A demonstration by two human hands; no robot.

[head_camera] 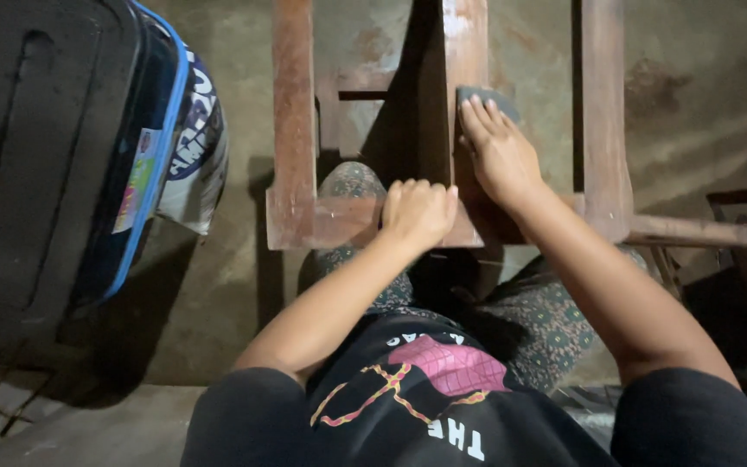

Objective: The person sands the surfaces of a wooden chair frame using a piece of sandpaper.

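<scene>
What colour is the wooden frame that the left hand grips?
The wooden frame is reddish-brown, worn pale in patches; the head view shows it.

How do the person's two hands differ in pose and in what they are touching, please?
The left hand is curled into a grip on the wooden frame's crossbar, while the right hand lies flatter, fingers pressing a dark sanding pad against an upright rail. The left sits nearer the body. Both are bare.

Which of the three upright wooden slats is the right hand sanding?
The middle slat: the right hand presses a grey sanding pad against it; the outer two are untouched.
</scene>
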